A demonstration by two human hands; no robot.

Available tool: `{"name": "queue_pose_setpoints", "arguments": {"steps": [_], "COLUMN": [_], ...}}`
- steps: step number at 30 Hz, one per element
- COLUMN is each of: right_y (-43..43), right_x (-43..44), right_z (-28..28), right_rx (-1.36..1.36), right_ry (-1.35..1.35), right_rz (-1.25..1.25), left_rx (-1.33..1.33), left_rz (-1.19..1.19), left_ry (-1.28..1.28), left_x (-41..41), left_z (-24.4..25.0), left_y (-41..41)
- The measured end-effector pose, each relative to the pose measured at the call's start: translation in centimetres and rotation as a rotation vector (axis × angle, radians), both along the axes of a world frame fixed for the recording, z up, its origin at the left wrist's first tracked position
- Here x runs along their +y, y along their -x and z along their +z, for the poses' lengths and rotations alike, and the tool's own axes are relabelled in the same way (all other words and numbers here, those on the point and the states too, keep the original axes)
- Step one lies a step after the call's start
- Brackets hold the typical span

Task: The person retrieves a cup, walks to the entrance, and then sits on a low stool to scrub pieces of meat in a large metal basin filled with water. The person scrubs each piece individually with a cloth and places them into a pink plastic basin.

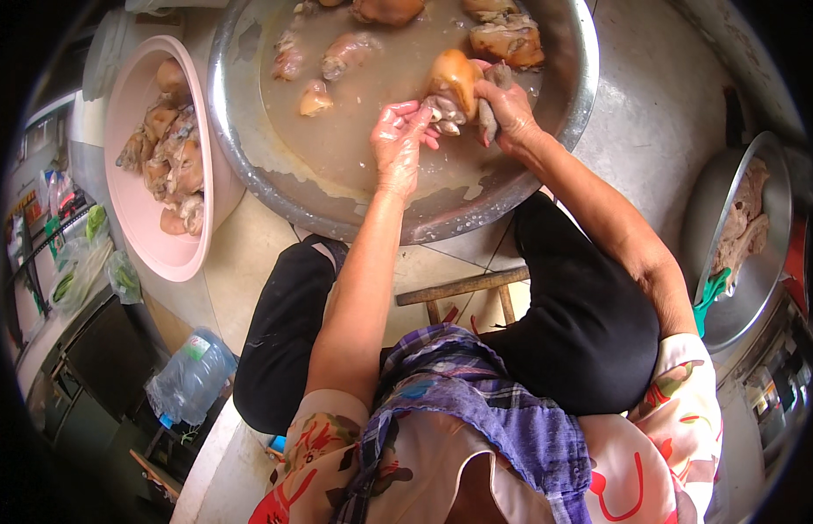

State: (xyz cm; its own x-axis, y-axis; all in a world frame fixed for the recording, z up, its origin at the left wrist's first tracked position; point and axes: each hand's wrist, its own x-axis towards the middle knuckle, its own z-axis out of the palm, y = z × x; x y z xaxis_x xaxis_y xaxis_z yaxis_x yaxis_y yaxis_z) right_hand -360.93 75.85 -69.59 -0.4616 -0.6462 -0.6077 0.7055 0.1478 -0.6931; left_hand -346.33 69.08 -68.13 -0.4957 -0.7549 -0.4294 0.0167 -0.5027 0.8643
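Over a large metal basin (393, 230) of cloudy water, my right hand (508, 108) grips a browned piece of meat with skin and bone ends (450, 82), probably a trotter. The same hand has a greyish, elongated thing (488, 121) against its palm, perhaps a scouring pad or cloth; I cannot tell which. Close by on the left, my left hand (401, 141) has its fingertips at the pale bone end of the piece, thumb and fingers pinched there. Several more meat pieces (351, 54) lie in the water around the far side and left of the basin.
A pink plastic tub (207, 196) with several meat pieces (174, 157) stands at the left. At the right is a metal bowl (691, 216) with meat and a green glove (711, 298). A wooden stool (462, 288) is between my legs; a large plastic water bottle (200, 373) lies lower left.
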Motion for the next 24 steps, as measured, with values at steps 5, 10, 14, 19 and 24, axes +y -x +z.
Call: {"name": "queue_pose_setpoints", "arguments": {"steps": [5,10,14,19,24], "right_y": [0.1,0.1,0.2,-0.1,0.6], "right_x": [-0.1,0.0,0.2,-0.1,0.7], "right_z": [-0.7,-0.4,0.6,0.3,-0.8], "right_rx": [-0.15,-0.104,-0.135,-0.191,-0.299], "right_ry": [0.054,0.119,0.05,0.122,0.12], "right_rz": [0.014,0.062,0.108,0.005,0.188], "left_rx": [-0.077,-0.027,-0.009,0.014,-0.54], "left_rz": [-0.106,-0.113,-0.042,0.02,-0.229], "left_ry": [0.165,0.172,-0.014,-0.048,0.373], "left_x": [-0.4,-1.2,-1.1,-0.8,-1.9], "left_z": [1.4,2.4,1.8,1.2,-1.6], "left_y": [0.0,-0.3,-0.8,-0.8,-2.9]}}
